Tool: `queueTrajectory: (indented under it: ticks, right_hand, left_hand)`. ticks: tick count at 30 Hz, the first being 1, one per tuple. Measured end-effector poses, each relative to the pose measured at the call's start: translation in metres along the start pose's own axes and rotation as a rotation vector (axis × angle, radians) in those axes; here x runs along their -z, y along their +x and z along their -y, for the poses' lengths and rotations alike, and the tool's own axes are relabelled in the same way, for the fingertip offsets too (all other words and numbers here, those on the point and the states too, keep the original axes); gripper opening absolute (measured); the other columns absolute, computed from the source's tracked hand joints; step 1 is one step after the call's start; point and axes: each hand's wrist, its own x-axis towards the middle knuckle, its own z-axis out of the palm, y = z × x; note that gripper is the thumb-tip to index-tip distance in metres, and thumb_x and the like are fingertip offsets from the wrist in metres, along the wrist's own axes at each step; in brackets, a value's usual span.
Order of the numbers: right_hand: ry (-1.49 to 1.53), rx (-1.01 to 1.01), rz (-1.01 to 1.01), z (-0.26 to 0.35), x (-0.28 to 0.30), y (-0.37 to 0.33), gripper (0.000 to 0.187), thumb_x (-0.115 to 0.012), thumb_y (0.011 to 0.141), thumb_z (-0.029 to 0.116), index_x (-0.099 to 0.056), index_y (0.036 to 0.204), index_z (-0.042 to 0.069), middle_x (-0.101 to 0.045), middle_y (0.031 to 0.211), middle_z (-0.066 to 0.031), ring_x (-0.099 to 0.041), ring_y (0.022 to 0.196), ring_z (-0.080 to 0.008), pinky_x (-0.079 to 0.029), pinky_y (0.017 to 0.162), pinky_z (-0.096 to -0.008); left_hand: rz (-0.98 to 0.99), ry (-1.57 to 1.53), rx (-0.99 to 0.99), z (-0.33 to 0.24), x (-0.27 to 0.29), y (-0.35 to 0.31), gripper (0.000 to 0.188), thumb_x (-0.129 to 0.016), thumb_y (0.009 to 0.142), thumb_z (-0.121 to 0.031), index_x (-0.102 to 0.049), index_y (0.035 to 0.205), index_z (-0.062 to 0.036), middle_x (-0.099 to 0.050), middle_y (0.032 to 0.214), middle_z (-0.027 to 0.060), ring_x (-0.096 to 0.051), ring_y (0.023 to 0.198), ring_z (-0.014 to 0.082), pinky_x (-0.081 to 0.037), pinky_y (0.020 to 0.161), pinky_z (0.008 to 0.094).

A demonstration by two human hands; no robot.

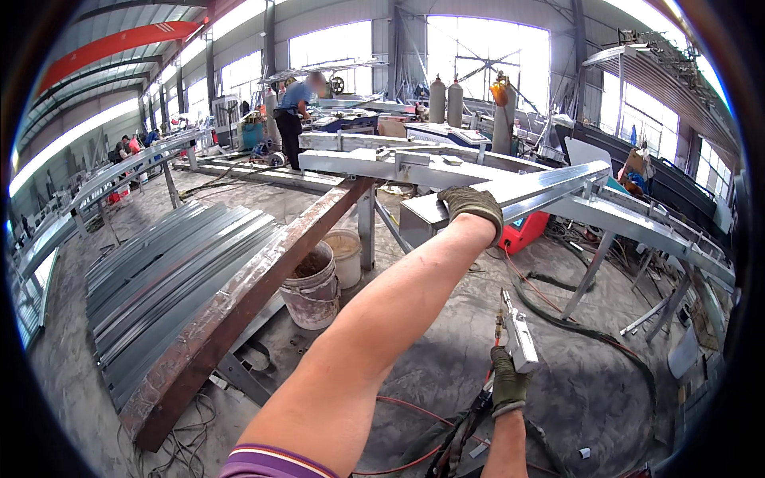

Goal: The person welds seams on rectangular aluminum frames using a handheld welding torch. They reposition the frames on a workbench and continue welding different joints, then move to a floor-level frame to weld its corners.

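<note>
1. Spanning centre to right: pale metal frame (637, 225) on legs, above the concrete floor.
2. Brown beam (256, 299): long axis runs diagonally, lower left up to the frame.
3. Square tube (542, 185): silvery, at the frame, centre-right. Long axis slants; near end at left, other end points away to the right.
4. Bucket (311, 295): upright on floor, just right of brown beam.
5. Torch (520, 341): silver, over the floor below the tube. Long axis near-vertical in view; nozzle points up and away, tipped slightly left.
6. Right hand (510, 378): gloved, fingers wrapped round the torch's lower part.
7. Left hand (470, 205): gloved, fingers bent over tube's near end; grip tightness, can't tell.
</note>
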Motion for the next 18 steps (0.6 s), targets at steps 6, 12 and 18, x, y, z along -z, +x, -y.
queueTrajectory:
  ticks: [6,12,18]
  right_hand:
    - [-0.002,-0.084,0.030,-0.004,0.000,0.002,0.044,-0.090,0.096,0.008,-0.073,0.137,0.004,-0.074,0.113,0.0002,-0.066,0.094,-0.0130,-0.057,0.081,-0.0334]
    - [-0.011,-0.105,0.077,0.001,0.005,0.001,0.044,-0.089,0.096,0.010,-0.074,0.137,0.002,-0.073,0.115,-0.0005,-0.067,0.098,-0.0127,-0.057,0.082,-0.0331]
    - [-0.084,-0.158,0.035,0.018,0.009,-0.009,0.042,-0.090,0.097,0.019,-0.076,0.133,0.002,-0.078,0.108,-0.0014,-0.072,0.092,-0.0161,-0.059,0.082,-0.0366]
  left_hand:
    - [-0.122,0.015,0.084,-0.011,-0.018,0.006,0.048,-0.074,0.099,-0.030,-0.079,0.143,-0.0098,-0.080,0.141,0.0180,-0.076,0.132,0.0339,-0.058,0.105,0.0573]
    - [0.018,-0.068,0.016,0.003,-0.004,0.024,0.068,-0.078,0.092,-0.054,-0.080,0.145,-0.0123,-0.078,0.149,0.0170,-0.076,0.135,0.0313,-0.059,0.112,0.0490]
    - [0.124,-0.120,-0.021,0.052,-0.008,0.043,0.091,-0.085,0.079,-0.065,-0.078,0.146,-0.0033,-0.075,0.149,0.0245,-0.073,0.135,0.0383,-0.058,0.115,0.0482]
